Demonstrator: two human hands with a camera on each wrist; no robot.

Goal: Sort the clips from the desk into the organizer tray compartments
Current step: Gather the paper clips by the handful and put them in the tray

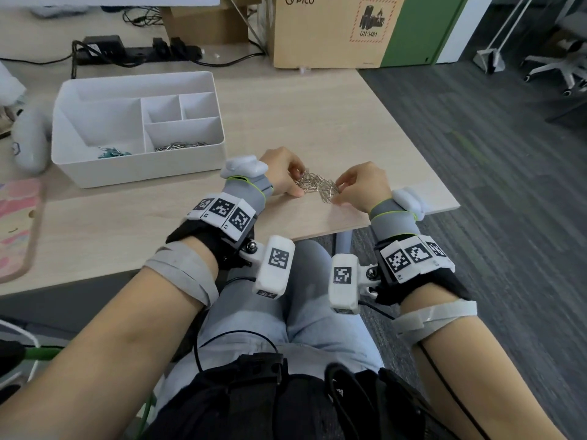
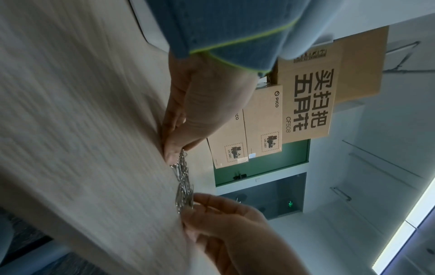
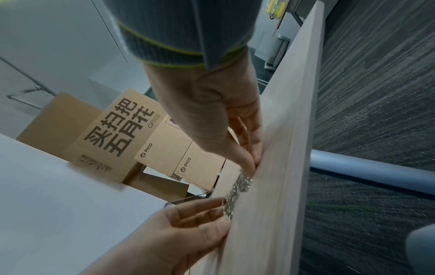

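A heap of silver paper clips lies on the wooden desk near its right front corner. My left hand pinches the heap's left end, thumb down on the desk. My right hand pinches the right end with curled fingers. The left wrist view shows the clips strung between my left fingertips and my right hand. In the right wrist view the clips sit between both hands. The white organizer tray stands to the left, with silver clips in one compartment and teal clips in another.
The desk's right edge runs just past my right hand, with grey carpet beyond. A pink phone and a grey rounded device lie left of the tray. A power strip and a cardboard box stand at the back.
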